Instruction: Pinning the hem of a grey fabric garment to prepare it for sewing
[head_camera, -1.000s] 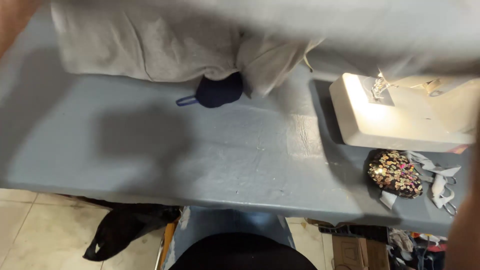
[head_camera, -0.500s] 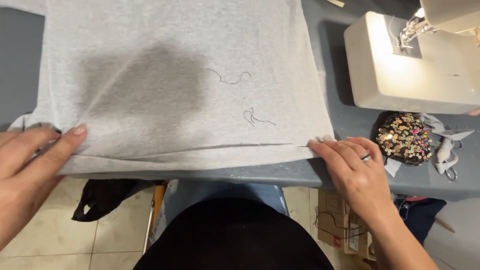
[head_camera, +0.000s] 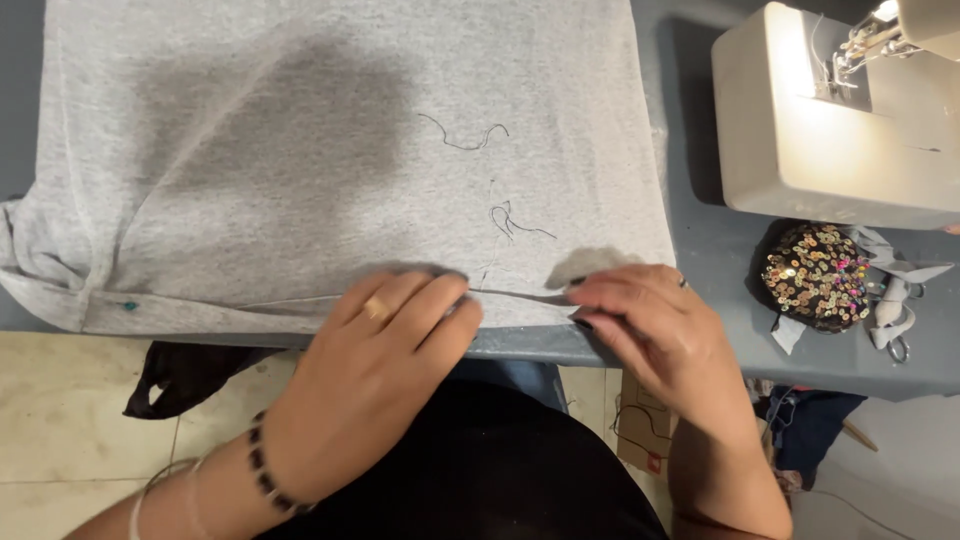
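A light grey knit fabric (head_camera: 300, 150) lies spread flat over a blue-grey table (head_camera: 720, 250), with loose dark threads (head_camera: 500, 215) on it. My left hand (head_camera: 385, 350) presses on the folded near hem, fingers together, a ring on one finger. My right hand (head_camera: 650, 320) pinches the same hem just to the right, fingertips close to those of the left. A small green pin head (head_camera: 129, 305) sits in the hem at the far left, where the cloth bunches.
A white sewing machine (head_camera: 830, 130) with its lamp lit stands at the back right. In front of it lies a dark sequined pad (head_camera: 812, 277) beside grey fabric strips (head_camera: 890, 290). Black cloth (head_camera: 190, 375) lies on the tiled floor under the table.
The grey fabric was laid out flat over the table. Both hands came inward from the hem's outer ends and now meet at its middle.
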